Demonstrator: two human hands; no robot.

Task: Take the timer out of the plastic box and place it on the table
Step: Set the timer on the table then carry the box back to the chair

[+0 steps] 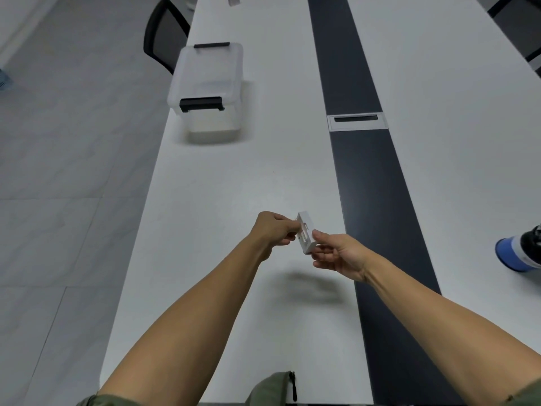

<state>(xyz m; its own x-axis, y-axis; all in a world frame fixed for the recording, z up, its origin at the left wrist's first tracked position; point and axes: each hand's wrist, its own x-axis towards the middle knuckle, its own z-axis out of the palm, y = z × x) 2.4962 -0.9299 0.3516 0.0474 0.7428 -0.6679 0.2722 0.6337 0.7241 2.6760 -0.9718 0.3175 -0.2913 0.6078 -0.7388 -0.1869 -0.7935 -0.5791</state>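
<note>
Timer, white and blurred, pinched between left hand and right hand above table; plastic box sits closed behind.

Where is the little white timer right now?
In the head view, the timer is held above the white table between the left hand and right hand, well nearer than the closed plastic box.
</note>
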